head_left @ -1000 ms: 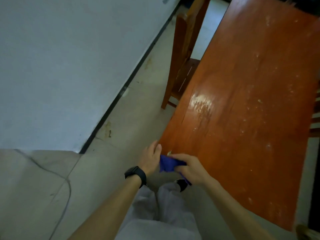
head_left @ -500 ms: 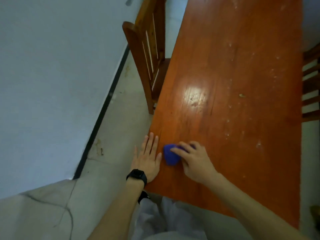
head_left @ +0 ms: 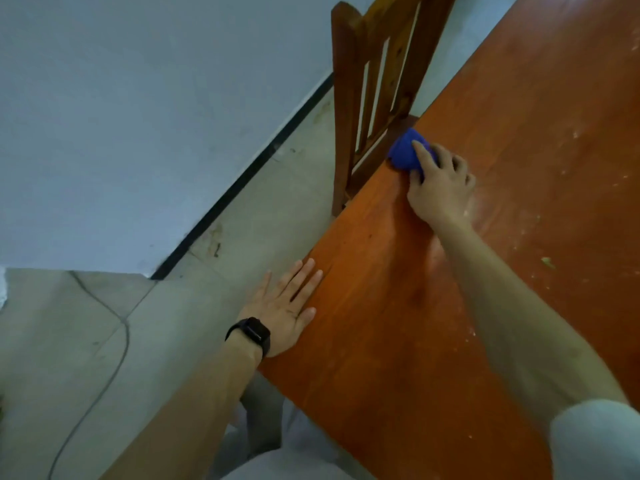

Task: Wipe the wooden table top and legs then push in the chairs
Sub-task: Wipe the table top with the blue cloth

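Right hand (head_left: 440, 181) grips the bunched blue cloth (head_left: 403, 152), fingers curled over it, at the tabletop's (head_left: 398, 323) left edge beside the chair (head_left: 349, 98). Left hand (head_left: 284, 306) lies flat, fingers spread, bracing. Best to press evenly, overlapping strokes toward the pale specks (head_left: 575, 135).

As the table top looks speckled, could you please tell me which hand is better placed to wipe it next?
The right hand: it holds the blue cloth on the table top beside the chair, near the specks. The left hand rests flat on the near edge, holding nothing.
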The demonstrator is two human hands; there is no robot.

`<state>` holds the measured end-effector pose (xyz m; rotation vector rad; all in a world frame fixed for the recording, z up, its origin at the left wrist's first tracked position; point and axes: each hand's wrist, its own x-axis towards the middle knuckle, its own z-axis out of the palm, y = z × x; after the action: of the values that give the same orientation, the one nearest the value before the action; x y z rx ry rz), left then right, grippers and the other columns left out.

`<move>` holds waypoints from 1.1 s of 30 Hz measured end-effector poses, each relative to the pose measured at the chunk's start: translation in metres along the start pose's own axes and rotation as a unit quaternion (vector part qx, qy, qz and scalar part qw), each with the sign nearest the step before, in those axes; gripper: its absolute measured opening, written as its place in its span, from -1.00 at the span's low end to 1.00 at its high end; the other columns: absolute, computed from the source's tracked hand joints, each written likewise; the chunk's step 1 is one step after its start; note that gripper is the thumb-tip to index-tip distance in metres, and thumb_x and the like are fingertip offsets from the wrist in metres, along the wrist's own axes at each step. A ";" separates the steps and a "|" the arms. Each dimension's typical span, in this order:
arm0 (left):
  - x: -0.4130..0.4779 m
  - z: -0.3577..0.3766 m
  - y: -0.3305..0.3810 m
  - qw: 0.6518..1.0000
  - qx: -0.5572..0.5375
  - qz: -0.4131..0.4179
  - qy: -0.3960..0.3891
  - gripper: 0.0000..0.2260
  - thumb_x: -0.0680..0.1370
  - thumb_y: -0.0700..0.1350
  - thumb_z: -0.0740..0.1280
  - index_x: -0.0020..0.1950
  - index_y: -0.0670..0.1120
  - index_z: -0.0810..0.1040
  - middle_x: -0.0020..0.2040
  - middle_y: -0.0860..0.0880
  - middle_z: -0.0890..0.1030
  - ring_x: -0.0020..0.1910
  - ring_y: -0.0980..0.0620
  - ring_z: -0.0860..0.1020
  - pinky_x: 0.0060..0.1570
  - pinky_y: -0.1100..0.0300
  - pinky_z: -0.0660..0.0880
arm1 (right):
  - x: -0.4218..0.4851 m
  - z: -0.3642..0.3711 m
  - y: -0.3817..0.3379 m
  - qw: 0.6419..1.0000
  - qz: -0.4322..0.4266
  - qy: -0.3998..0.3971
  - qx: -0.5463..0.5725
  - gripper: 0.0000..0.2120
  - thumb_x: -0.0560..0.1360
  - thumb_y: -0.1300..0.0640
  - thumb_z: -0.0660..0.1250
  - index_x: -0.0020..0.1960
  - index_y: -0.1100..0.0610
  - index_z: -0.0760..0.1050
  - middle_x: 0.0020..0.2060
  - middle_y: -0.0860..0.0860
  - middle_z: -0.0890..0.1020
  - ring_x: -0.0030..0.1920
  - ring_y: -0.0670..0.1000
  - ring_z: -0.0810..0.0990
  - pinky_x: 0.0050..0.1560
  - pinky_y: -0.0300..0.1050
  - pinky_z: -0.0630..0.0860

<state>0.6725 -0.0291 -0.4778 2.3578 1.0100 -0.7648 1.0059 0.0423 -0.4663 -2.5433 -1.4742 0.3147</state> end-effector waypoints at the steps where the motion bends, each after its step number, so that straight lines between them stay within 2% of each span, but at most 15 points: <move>1: -0.001 -0.001 -0.001 1.000 -0.001 -0.001 -0.007 -0.47 0.64 0.24 -0.26 0.50 0.17 -0.48 0.42 0.18 -0.59 0.45 0.13 -0.51 0.46 -0.10 -0.40 | -0.024 0.005 -0.004 1.000 -0.016 -0.003 -0.005 -0.50 0.56 -0.04 0.16 0.48 -0.20 0.21 0.44 -0.03 0.31 0.38 0.22 0.26 0.31 0.25 0.25; 4: -0.003 -0.004 0.000 1.000 -0.005 -0.007 -0.030 -0.46 0.62 0.25 -0.28 0.47 0.17 -0.52 0.42 0.17 -0.60 0.46 0.11 -0.50 0.50 -0.12 -0.34 | -0.135 0.015 -0.010 0.995 -0.082 -0.047 0.010 -0.44 0.44 0.04 0.26 0.44 -0.17 0.33 0.38 0.01 0.39 0.29 0.23 0.35 0.20 0.15 0.30; 6: -0.004 -0.007 0.002 0.999 0.000 -0.013 -0.036 -0.45 0.59 0.25 -0.30 0.44 0.15 -0.57 0.40 0.16 -0.62 0.46 0.11 -0.50 0.51 -0.13 -0.30 | -0.208 0.011 -0.014 0.985 -0.130 -0.108 0.036 -0.47 0.39 0.05 0.25 0.36 -0.17 0.44 0.33 -0.03 0.47 0.21 0.19 0.42 0.06 0.06 0.34; 8: -0.003 -0.013 0.004 0.999 -0.003 -0.014 -0.040 -0.46 0.60 0.24 -0.29 0.43 0.16 -0.58 0.38 0.18 -0.64 0.45 0.12 -0.52 0.51 -0.13 -0.28 | -0.228 0.000 -0.015 0.961 -0.198 -0.180 0.072 -0.52 0.39 0.04 0.20 0.29 -0.19 0.51 0.27 -0.09 0.54 0.14 0.13 0.48 0.00 0.03 0.41; 9: -0.002 -0.015 0.004 0.999 -0.005 -0.014 -0.046 -0.46 0.62 0.23 -0.26 0.44 0.17 -0.56 0.37 0.18 -0.64 0.45 0.12 -0.51 0.51 -0.14 -0.28 | -0.214 -0.005 -0.014 0.953 -0.215 -0.190 0.096 -0.52 0.38 0.04 0.19 0.28 -0.17 0.53 0.24 -0.09 0.56 0.11 0.11 0.50 0.01 0.04 0.45; 11: -0.002 -0.019 0.004 0.998 -0.007 -0.010 -0.067 -0.45 0.63 0.25 -0.23 0.46 0.17 -0.53 0.39 0.16 -0.63 0.46 0.11 -0.49 0.51 -0.16 -0.27 | -0.166 -0.015 -0.015 0.969 -0.178 -0.113 0.125 -0.52 0.39 0.07 0.21 0.30 -0.13 0.53 0.25 -0.07 0.57 0.11 0.11 0.49 0.09 0.10 0.46; 13: -0.001 -0.019 0.004 0.997 -0.013 -0.004 -0.073 -0.45 0.61 0.27 -0.24 0.43 0.20 -0.55 0.40 0.16 -0.61 0.47 0.10 -0.48 0.51 -0.15 -0.29 | -0.116 -0.019 -0.011 0.991 -0.079 -0.035 0.106 -0.51 0.44 0.09 0.24 0.35 -0.16 0.47 0.31 -0.09 0.52 0.19 0.11 0.44 0.18 0.12 0.39; 16: 0.001 -0.017 0.001 0.998 -0.020 0.001 -0.061 -0.44 0.64 0.25 -0.19 0.43 0.21 -0.54 0.38 0.20 -0.63 0.41 0.16 -0.54 0.50 -0.13 -0.31 | -0.096 -0.001 -0.014 0.995 0.007 -0.041 0.088 -0.50 0.50 0.05 0.24 0.42 -0.20 0.37 0.40 -0.09 0.43 0.31 0.15 0.34 0.26 0.14 0.28; 18: 0.000 -0.014 0.000 0.998 -0.025 0.007 -0.055 -0.44 0.65 0.23 -0.17 0.43 0.21 -0.55 0.38 0.22 -0.63 0.38 0.19 -0.58 0.51 -0.14 -0.30 | -0.144 0.017 -0.026 0.997 0.022 -0.029 0.065 -0.51 0.47 0.03 0.25 0.39 -0.19 0.40 0.38 -0.07 0.44 0.31 0.16 0.35 0.20 0.14 0.30; 20: 0.001 -0.012 -0.002 0.998 -0.033 0.013 -0.047 -0.43 0.65 0.22 -0.16 0.41 0.20 -0.56 0.38 0.21 -0.63 0.41 0.17 -0.55 0.51 -0.15 -0.29 | -0.226 0.026 -0.041 0.995 0.010 -0.047 0.092 -0.54 0.41 0.03 0.25 0.31 -0.17 0.49 0.32 -0.08 0.51 0.25 0.13 0.41 0.11 0.09 0.34; 23: 0.001 -0.014 -0.003 0.997 -0.043 0.022 -0.058 -0.43 0.65 0.22 -0.17 0.43 0.19 -0.55 0.36 0.21 -0.65 0.44 0.14 -0.52 0.50 -0.14 -0.30 | -0.333 0.021 -0.056 0.975 -0.059 -0.155 0.148 -0.60 0.34 0.04 0.26 0.14 -0.19 0.58 0.19 -0.15 0.59 0.15 0.10 0.49 0.00 0.04 0.36; 25: 0.001 -0.014 -0.004 0.997 -0.042 0.031 -0.055 -0.43 0.66 0.22 -0.17 0.43 0.18 -0.56 0.34 0.20 -0.67 0.42 0.13 -0.53 0.48 -0.14 -0.31 | -0.344 0.010 -0.060 0.961 -0.053 -0.222 0.159 -0.59 0.33 0.04 0.20 0.12 -0.21 0.59 0.15 -0.22 0.60 0.15 0.04 0.50 0.01 0.04 0.38; 26: 0.001 -0.014 -0.005 0.997 -0.038 0.037 -0.054 -0.43 0.66 0.22 -0.16 0.40 0.18 -0.58 0.33 0.20 -0.68 0.41 0.13 -0.53 0.47 -0.14 -0.31 | -0.331 0.005 -0.062 0.960 -0.025 -0.222 0.167 -0.56 0.34 0.05 0.17 0.14 -0.21 0.59 0.16 -0.23 0.60 0.17 0.01 0.49 0.06 0.03 0.37; 30: 0.000 -0.012 -0.009 0.996 -0.040 0.062 -0.055 -0.40 0.66 0.22 -0.13 0.45 0.12 -0.53 0.34 0.16 -0.64 0.48 0.06 -0.48 0.49 -0.18 -0.24 | -0.253 -0.004 -0.075 0.979 0.087 -0.096 0.156 -0.53 0.36 0.13 0.18 0.19 -0.19 0.59 0.23 -0.20 0.57 0.22 -0.01 0.40 0.18 0.07 0.28; 33: 0.005 -0.011 -0.012 0.994 -0.035 0.091 -0.043 -0.38 0.66 0.21 -0.09 0.53 0.06 -0.42 0.39 0.12 -0.59 0.52 0.01 -0.42 0.50 -0.19 -0.17 | -0.240 0.016 -0.090 0.969 0.172 -0.047 0.172 -0.53 0.32 0.19 0.20 0.10 -0.19 0.61 0.19 -0.20 0.58 0.23 -0.01 0.37 0.19 0.07 0.22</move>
<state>0.6693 -0.0123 -0.4747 2.2981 0.7608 -0.7403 0.8101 -0.1218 -0.4360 -2.5061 -0.8944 0.6843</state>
